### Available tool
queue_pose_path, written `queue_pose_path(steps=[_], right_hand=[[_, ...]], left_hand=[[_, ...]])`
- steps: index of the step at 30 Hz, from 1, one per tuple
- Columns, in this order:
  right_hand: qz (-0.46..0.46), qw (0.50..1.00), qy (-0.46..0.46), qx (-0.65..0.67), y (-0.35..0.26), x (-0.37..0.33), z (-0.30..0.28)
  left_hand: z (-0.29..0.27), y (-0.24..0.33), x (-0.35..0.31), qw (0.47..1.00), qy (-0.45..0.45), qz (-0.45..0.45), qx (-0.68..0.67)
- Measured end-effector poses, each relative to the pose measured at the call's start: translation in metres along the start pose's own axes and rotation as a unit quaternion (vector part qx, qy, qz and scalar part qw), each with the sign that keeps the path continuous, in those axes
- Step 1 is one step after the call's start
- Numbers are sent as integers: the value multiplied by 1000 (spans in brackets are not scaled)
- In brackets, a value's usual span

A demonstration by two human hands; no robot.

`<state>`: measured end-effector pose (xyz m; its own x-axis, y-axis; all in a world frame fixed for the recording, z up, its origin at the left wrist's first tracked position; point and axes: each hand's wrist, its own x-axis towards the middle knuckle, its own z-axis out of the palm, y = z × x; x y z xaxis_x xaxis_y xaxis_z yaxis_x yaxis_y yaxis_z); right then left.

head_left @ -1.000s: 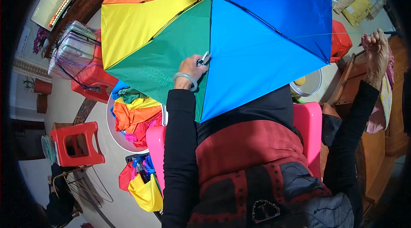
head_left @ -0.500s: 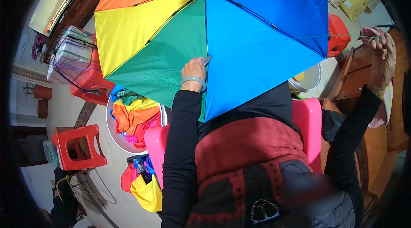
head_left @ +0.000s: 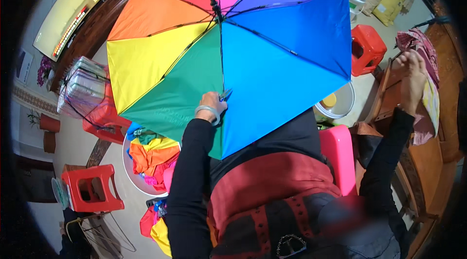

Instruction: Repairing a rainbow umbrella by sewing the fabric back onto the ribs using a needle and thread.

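Note:
An open rainbow umbrella [head_left: 279, 81] lies across my lap, its inner side with black ribs facing me. My left hand [head_left: 211, 101] is closed at the seam between the green and light-blue panels. Small metal snips [head_left: 225, 95] stick out of it, blades pointing right beside the rib. A pale bangle [head_left: 208, 111] circles that wrist. Away to the right, my right hand [head_left: 414, 75] is raised off the umbrella, fingers bent and pressed together. What they pinch is too small to make out.
On the left, a white basin [head_left: 127, 174] holds colourful folded cloth, near a red stool [head_left: 92, 188] and wrapped bundles [head_left: 82, 88]. A red stool [head_left: 367, 49], a tub [head_left: 343, 105] and wooden furniture [head_left: 428, 161] stand to the right. I sit on a pink chair [head_left: 338, 159].
The view has shifted, so the umbrella sits lower and further left. My right hand has come lower and slightly left; the green thread running to it no longer shows. The snips' blades now show apart.

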<state>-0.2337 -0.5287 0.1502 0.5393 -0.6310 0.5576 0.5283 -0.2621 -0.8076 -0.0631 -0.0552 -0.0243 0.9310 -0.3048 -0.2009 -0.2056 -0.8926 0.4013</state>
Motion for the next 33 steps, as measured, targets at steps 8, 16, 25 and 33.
queue_pose_path(steps=[8,16,25,33], right_hand=[[36,991,-3,-126,45,5,42],[9,969,-146,-200,63,-14,82],[64,948,-228,-211,51,-44,96],[70,935,-248,-245,67,-55,89]], left_hand=[[-108,-33,21,960,0,-102,260],[-74,-47,42,973,32,76,214],[1,32,20,991,103,36,78],[22,31,8,994,99,8,52]])
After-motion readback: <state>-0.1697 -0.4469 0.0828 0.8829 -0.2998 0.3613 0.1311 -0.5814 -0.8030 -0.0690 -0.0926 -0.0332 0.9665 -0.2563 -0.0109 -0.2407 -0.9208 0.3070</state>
